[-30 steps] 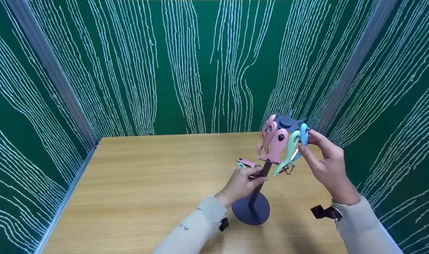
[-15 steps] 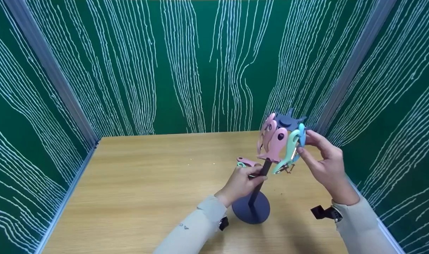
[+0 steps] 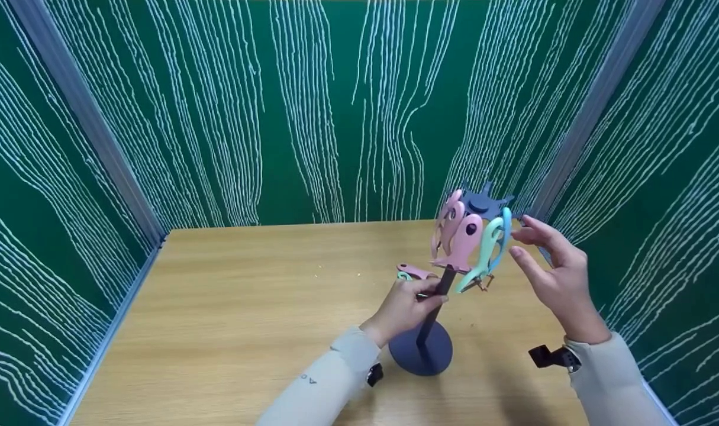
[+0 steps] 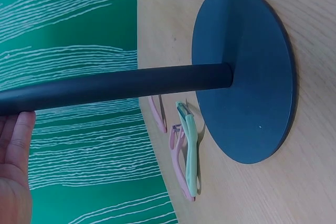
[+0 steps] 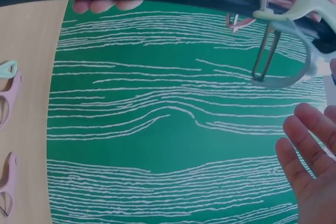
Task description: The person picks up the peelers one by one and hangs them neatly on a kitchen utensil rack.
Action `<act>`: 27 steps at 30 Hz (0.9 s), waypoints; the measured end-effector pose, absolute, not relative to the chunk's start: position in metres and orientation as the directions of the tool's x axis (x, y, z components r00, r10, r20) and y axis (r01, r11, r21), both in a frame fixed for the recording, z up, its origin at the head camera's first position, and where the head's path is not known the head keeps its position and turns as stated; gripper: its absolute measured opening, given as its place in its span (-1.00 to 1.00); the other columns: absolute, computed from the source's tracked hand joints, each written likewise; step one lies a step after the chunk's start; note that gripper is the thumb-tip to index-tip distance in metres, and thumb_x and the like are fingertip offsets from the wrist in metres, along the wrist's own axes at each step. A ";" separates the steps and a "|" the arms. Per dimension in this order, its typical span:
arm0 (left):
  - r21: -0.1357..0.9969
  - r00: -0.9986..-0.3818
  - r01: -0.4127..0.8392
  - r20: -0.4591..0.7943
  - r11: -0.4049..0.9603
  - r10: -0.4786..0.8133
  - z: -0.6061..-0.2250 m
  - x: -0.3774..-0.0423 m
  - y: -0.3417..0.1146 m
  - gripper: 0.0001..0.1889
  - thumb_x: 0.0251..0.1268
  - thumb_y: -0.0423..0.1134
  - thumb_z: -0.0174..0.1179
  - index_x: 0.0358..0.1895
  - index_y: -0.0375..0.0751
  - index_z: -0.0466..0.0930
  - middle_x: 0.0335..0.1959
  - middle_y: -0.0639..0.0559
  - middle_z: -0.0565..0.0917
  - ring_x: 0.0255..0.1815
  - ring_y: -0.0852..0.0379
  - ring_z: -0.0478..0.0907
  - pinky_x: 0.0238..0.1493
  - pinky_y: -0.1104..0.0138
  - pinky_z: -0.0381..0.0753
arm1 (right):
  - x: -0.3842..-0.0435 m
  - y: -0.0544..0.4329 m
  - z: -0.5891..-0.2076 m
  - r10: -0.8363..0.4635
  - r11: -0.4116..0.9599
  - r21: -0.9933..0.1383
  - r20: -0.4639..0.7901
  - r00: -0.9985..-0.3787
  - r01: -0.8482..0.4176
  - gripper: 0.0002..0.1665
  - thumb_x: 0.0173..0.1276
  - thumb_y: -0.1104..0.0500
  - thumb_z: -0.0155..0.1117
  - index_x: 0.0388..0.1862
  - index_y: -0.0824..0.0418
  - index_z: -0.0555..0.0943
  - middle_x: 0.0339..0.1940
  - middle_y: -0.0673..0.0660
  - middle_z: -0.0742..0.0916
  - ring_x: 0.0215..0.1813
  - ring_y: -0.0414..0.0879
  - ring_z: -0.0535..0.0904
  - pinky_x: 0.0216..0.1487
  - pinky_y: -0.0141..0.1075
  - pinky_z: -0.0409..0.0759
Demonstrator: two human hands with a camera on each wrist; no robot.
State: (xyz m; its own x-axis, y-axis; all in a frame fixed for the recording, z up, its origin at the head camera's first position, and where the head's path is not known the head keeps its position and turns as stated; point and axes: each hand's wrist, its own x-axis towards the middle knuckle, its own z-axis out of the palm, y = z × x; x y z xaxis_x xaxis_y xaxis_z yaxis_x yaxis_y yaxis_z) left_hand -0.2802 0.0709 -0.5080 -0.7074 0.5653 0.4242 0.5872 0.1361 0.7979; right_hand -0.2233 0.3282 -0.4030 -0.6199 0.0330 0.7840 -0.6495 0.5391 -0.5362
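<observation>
My left hand [image 3: 399, 310] grips the pole of a dark stand [image 4: 110, 88] with a round base [image 3: 421, 354] on the table. From the prongs of its star-shaped top [image 3: 480, 204] hang several fish-shaped peelers. Pink peelers [image 3: 464, 244] are on the left and front, with a green peeler [image 3: 486, 254] beside them. Just right of the green one hangs a blue peeler [image 3: 506, 228], partly hidden. My right hand [image 3: 563, 278] is beside the blue peeler, fingers apart and holding nothing; the right wrist view shows a gap between fingers and peeler.
Behind the left hand, more peelers lie on the wooden table [image 3: 247, 313]: a green peeler [image 4: 190, 150], a pink peeler [image 4: 178, 161] against it, and another pink one [image 4: 157, 114]. Green walls with white wavy lines [image 3: 300, 118] enclose the table.
The right hand pushed the blue peeler slightly left onto its prong, then let go and drew back to the right. The left hand keeps its hold on the pole.
</observation>
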 end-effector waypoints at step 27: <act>0.798 -0.711 0.588 0.432 0.132 0.555 -0.507 -0.280 0.071 -0.71 0.63 -0.25 0.29 0.23 -0.31 0.76 0.08 -0.16 0.85 0.03 0.22 0.82 0.04 0.49 0.77 | -0.261 0.355 -0.455 0.144 0.601 -0.664 0.637 -0.757 -0.445 -0.46 0.43 0.43 0.48 0.38 0.35 0.66 0.03 0.28 0.80 0.01 -0.41 0.65 0.14 -0.74 0.53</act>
State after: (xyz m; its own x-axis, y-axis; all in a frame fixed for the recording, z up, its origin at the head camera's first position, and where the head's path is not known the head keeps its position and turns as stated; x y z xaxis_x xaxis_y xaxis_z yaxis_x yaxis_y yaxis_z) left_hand -0.2803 0.0710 -0.5074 -0.7111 0.5549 0.4318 0.5879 0.1324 0.7980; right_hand -0.2606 0.3547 -0.4552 -0.7570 0.1438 0.6374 -0.4448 0.6011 -0.6639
